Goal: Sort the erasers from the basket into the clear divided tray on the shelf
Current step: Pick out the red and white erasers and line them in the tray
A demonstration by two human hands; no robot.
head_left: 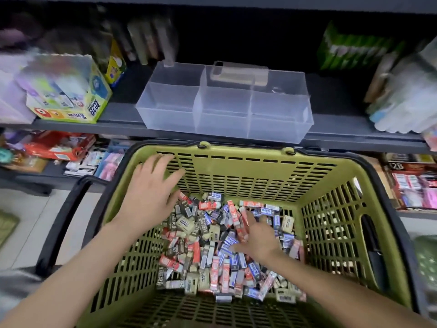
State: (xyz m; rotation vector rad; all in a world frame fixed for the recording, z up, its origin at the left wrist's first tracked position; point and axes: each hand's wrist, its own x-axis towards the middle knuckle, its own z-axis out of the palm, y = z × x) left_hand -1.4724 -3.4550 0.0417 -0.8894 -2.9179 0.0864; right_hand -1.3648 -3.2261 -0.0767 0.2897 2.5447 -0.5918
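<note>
Both hands are down in the basket: the left hand (151, 188) is spread flat with fingers splayed, hovering at the far-left inside wall above the pile, gripping nothing, probably poised to steady the basket or rake pieces over. The right hand (256, 235) is sunk into the middle of the heap, fingers curled down among the erasers (212, 245); whether it has actually pinched one I cannot tell, since the fingertips are buried and a bit blurred. The erasers lie jumbled across the floor of the green basket (248, 171), red, blue, black and cream sleeves all mixed, so picking by colour looks like the job in hand. Up on the shelf (118, 126), sitting at its front edge directly above the basket's far rim, the clear divided tray (224, 110) waits with its compartments apparently bare. A short lift from pile to tray, then, and sorting has hardly begun.
</note>
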